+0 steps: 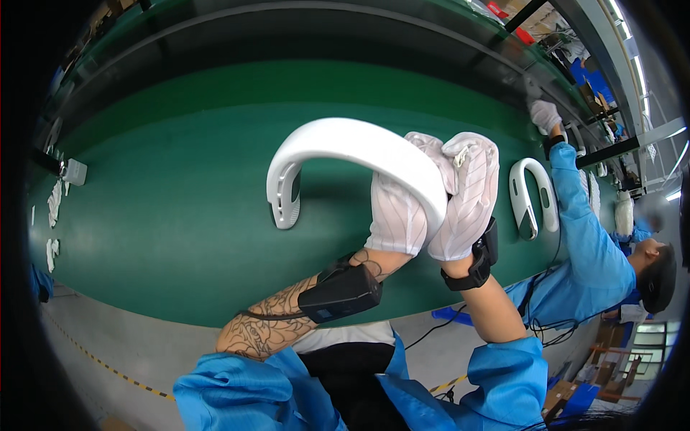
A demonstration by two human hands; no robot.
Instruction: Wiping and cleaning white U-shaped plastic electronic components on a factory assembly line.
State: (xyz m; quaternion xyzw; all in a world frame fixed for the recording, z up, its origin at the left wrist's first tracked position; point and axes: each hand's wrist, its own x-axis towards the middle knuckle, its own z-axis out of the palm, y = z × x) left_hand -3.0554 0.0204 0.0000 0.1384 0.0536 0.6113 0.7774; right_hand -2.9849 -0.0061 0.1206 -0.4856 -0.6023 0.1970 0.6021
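Observation:
A white curved neck fan (pixel 338 140) is held up over the green work table (pixel 208 237). Its free end, with slots and a grey inner patch, points down on the left. My left hand (pixel 397 215), in a white striped glove, is wrapped round the other end, partly behind the fan's arm. Close against it, my right hand (pixel 471 187), gloved too, has its fingers curled in at that same end. The fan's end between the two hands is hidden. Black devices are strapped to both my wrists.
Another white neck fan (pixel 532 194) lies on the table to my right. Beyond it a co-worker in a blue sleeve (pixel 582 194) reaches a gloved hand (pixel 545 115) toward the far ledge. At the left edge are white cloths (pixel 54 205) and a small white box (pixel 74 172).

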